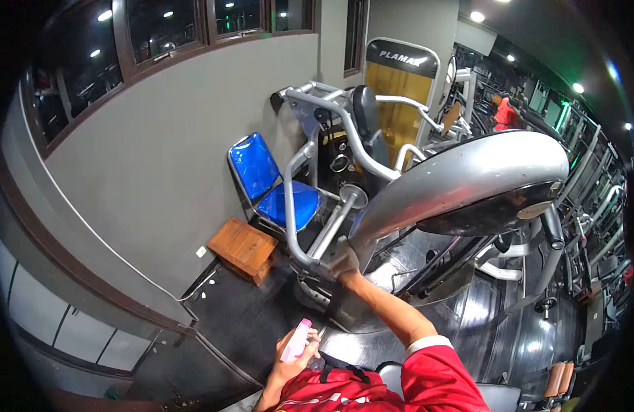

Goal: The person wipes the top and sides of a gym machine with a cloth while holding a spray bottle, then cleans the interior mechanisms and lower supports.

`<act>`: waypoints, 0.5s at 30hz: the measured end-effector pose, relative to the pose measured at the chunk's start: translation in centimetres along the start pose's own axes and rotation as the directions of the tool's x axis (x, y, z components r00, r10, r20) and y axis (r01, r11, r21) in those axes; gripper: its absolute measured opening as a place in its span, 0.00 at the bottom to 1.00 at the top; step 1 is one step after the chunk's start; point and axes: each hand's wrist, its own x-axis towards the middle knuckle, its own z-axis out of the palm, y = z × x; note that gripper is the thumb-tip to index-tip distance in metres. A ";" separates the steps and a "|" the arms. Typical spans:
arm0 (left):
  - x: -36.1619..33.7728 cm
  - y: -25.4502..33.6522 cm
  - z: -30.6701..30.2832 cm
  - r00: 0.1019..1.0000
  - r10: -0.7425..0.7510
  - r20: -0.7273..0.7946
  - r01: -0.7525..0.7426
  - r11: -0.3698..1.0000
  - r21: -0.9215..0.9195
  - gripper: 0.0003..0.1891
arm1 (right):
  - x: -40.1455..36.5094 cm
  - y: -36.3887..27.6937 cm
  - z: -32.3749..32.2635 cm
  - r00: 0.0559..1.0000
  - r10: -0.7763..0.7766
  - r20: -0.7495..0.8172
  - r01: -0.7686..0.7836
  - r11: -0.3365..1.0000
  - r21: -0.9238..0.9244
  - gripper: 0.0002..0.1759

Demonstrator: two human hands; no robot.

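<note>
My left hand (300,357) is low in the middle of the head view, close to the red shirt, its fingers wrapped round a pink and white bottle (296,341). My right arm reaches forward to the silver frame of a gym machine (461,178). At its end, my right hand (344,264) is against the lower frame, with something greyish like a cloth (343,255) over or under the fingers. Blur and small size hide how those fingers are closed.
A blue chair (254,168) and a wooden box (243,248) stand by the grey wall, left of the machine. A white cable runs along the wall's base. More gym equipment and a person or garment in red (504,113) are at the right.
</note>
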 end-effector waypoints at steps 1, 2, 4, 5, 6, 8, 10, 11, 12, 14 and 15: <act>-0.1 0.1 -0.2 1.000 -0.002 -0.008 0.003 1.000 0.003 0.13 | -0.1 -0.6 4.6 0.961 0.069 -0.266 -0.080 0.996 -0.032 0.12; -0.3 0.1 -0.3 1.000 -0.017 -0.014 0.017 1.000 -0.002 0.13 | -1.1 -0.8 5.1 0.963 0.065 -0.263 -0.075 0.997 -0.028 0.12; -0.2 0.1 -0.6 0.999 -0.032 -0.023 0.032 0.999 -0.005 0.13 | -2.8 -1.0 4.4 0.990 -0.093 -0.105 0.065 0.968 -0.244 0.12; -0.3 0.1 -0.6 0.997 -0.059 -0.049 0.053 0.993 -0.104 0.12 | -3.9 -1.5 3.4 0.990 -0.096 -0.101 0.070 0.969 -0.238 0.12; -0.4 0.1 -0.5 0.994 -0.087 -0.071 0.070 0.976 -0.205 0.12 | -5.2 -2.0 1.6 0.997 0.022 -0.070 -0.013 0.993 0.117 0.12; -0.4 0.0 -0.6 0.994 -0.091 -0.056 0.078 0.976 -0.205 0.11 | -7.0 -2.3 2.0 0.993 0.120 0.002 -0.108 0.886 0.450 0.12; -0.1 -0.1 -0.8 0.995 -0.095 -0.043 0.084 0.976 -0.201 0.11 | -10.6 -2.7 5.4 0.999 0.040 0.009 -0.032 0.620 0.784 0.15; 0.0 -0.1 -0.8 0.995 -0.089 -0.038 0.080 0.976 -0.200 0.11 | -11.7 -2.9 5.6 0.990 0.128 0.061 -0.125 0.581 0.804 0.18; 0.1 -0.2 -0.7 0.996 -0.083 -0.031 0.075 0.977 -0.201 0.11 | -12.8 -2.9 5.8 0.968 0.243 0.059 -0.182 0.525 0.831 0.18; 0.3 -0.5 -0.8 0.995 -0.100 -0.014 0.095 0.977 -0.189 0.11 | -15.4 -2.6 5.0 0.884 0.441 0.154 -0.259 0.188 0.947 0.19; 0.4 -0.7 -0.8 0.994 -0.109 -0.001 0.108 0.979 -0.175 0.11 | -16.6 -2.3 4.7 0.828 0.498 0.260 -0.244 -0.098 0.965 0.20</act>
